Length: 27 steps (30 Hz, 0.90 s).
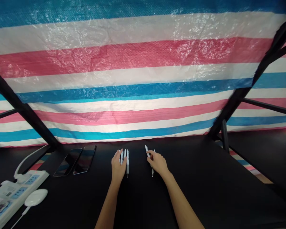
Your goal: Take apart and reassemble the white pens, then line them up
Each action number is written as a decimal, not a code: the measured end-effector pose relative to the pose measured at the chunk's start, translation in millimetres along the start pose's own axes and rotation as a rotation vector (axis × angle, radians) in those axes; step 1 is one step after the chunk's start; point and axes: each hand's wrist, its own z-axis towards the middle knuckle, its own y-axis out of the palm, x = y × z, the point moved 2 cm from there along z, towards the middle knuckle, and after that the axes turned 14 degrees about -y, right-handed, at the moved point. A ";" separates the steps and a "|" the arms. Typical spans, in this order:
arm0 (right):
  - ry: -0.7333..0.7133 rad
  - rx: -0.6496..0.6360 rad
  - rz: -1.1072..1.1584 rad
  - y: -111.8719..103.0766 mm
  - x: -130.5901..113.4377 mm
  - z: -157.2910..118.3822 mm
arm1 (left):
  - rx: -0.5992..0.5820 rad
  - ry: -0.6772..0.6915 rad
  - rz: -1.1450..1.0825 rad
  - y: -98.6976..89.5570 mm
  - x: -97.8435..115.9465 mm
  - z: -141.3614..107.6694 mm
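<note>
Makeshift workspace, striped tarp (133,54), black frame (238,95)

On table (205,194): power strip (19,192) near left, corded disc (36,197) just right of it, phones (68,162) side by side far left, pen group (127,163) far middle, two pens (153,172) to its right, sheet (133,76) behind.

L hand (119,163) on white pens (127,162), R hand (157,162) w/ 2 pens, blk table (193,190), 2 phones (77,161) at L, striped sheet (133,73) behind
</note>
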 end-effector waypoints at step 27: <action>-0.197 0.092 0.607 4.4 -6.2 4.4 | -0.114 0.334 0.081 3.5 26.0 -18.1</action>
